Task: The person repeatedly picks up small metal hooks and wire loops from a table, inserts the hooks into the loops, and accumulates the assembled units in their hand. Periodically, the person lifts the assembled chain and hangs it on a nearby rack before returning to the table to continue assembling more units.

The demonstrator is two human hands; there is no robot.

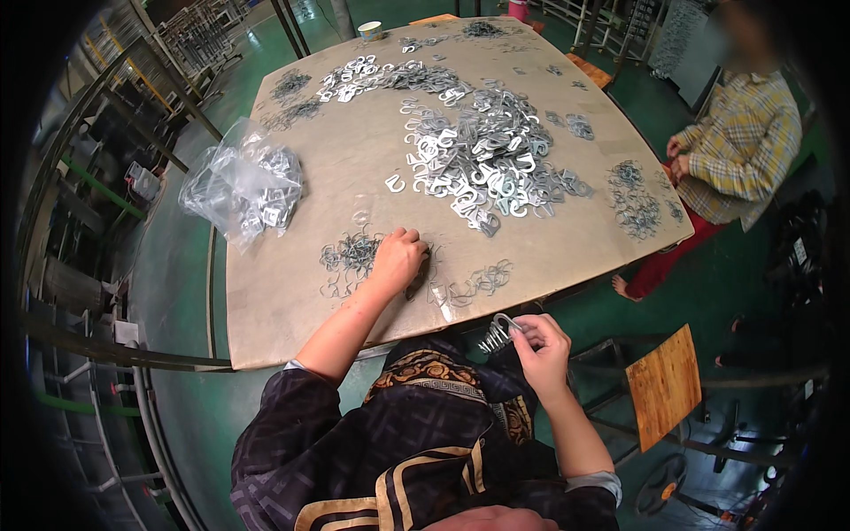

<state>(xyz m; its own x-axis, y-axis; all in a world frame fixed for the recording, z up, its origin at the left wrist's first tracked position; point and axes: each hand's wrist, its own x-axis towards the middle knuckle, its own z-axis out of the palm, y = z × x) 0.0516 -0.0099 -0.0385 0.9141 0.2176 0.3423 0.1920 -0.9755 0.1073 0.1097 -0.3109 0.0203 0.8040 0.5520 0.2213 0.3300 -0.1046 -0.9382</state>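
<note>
My left hand point(400, 261) is down on the brown-covered table point(328, 190), fingers curled and pressed together at the right side of a pile of thin wire clips point(352, 251). Its fingertips are hidden, so whatever they pinch does not show. Just off the table's near edge, my right hand point(543, 350) grips a small bunch of grey metal hooks point(500, 333) between thumb and fingers. More loose wire clips point(487, 277) are scattered between my hands. Farther off, a large heap of flat silver hooks point(482, 155) covers the middle right of the table.
A clear plastic bag point(243, 181) with metal parts lies at the left edge. Small clip piles point(633, 199) lie near the right edge, where a person in a checked shirt point(748, 133) stands. A wooden stool point(664, 388) is at my right; a small tub point(370, 31) sits at the back.
</note>
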